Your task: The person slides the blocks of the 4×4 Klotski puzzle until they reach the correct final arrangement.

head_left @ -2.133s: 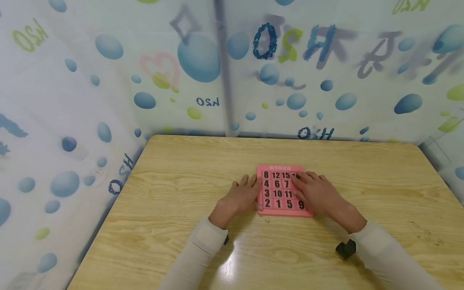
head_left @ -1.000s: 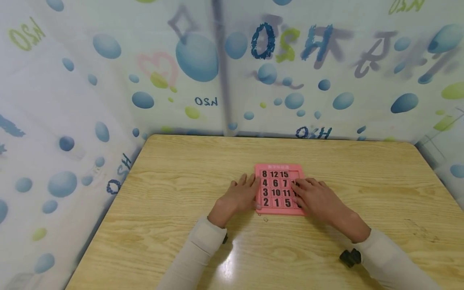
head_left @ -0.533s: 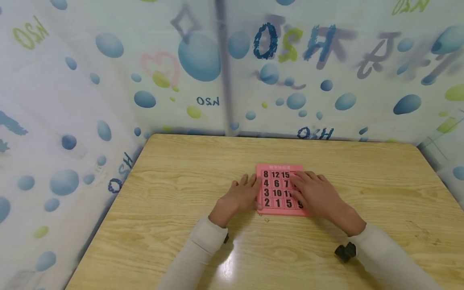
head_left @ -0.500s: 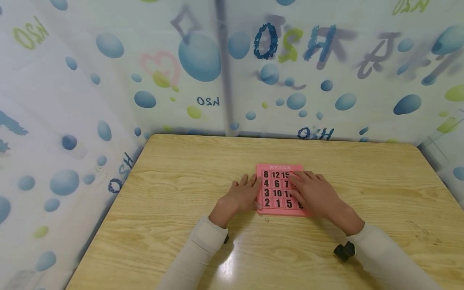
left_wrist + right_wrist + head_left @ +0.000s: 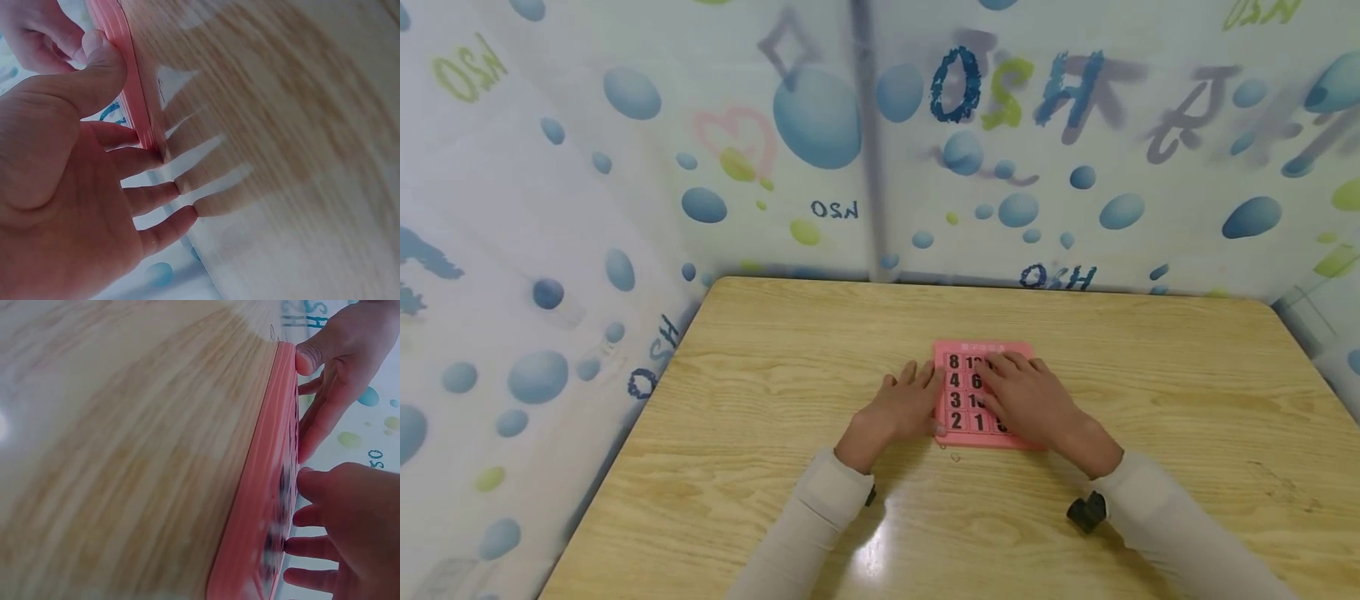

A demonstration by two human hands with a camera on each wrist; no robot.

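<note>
A pink number slide puzzle with black numerals lies flat on the wooden table. My left hand rests along its left side with fingers extended. In the left wrist view, the left thumb touches the puzzle's pink edge and the fingertips reach down to the tabletop. Over the puzzle's right half, my right hand has its fingertips at the tiles. From the right wrist view, the right fingers meet the numbered face. That hand hides most of the two right columns; 8, 4, 3 and 2 show at the left.
Pale wood tabletop extends around the puzzle. Behind it hangs a curtain printed with blue and green drops. A small ring mark sits just in front of the puzzle. A black device is on the right wrist.
A second ago the top-right slot showed bare. The right hand has since moved up and left, covering more tiles, including 15, 7 and 11. The left hand keeps its place.
</note>
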